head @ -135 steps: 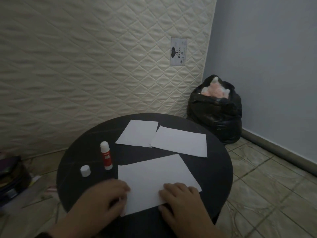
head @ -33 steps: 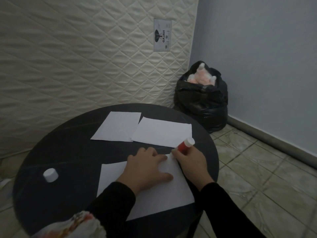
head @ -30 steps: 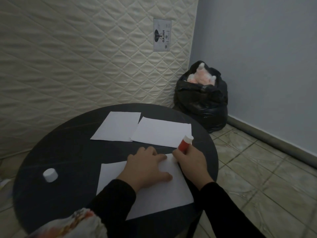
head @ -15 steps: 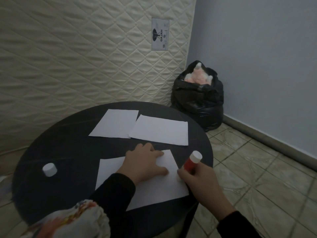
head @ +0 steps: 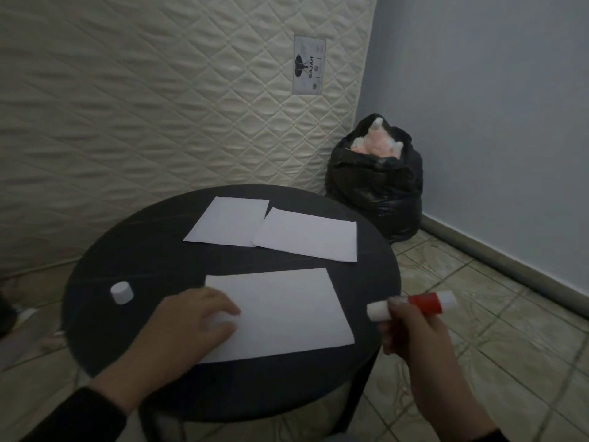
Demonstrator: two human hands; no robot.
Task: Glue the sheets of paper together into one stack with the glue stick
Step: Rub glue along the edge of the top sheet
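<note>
Three white sheets lie on a round black table [head: 134, 260]. The near sheet [head: 287, 307] is in front of me, and my left hand [head: 194, 323] lies flat on its left part. Two more sheets sit farther back: a left sheet [head: 229, 224] and a right sheet [head: 309, 234], edges touching. My right hand [head: 414, 333] hovers just off the table's right edge, holding the red and white glue stick [head: 414, 304] sideways, clear of the paper. The white glue cap [head: 121, 292] stands on the table's left side.
A quilted cream mattress [head: 159, 106] leans upright behind the table. A full black rubbish bag [head: 376, 186] sits in the corner by the blue wall. Tiled floor [head: 510, 346] spreads to the right.
My right hand lifted the glue stick off the near sheet's far right corner and carried it out past the table's right edge, turning it sideways. My left hand slid to the sheet's left part.
</note>
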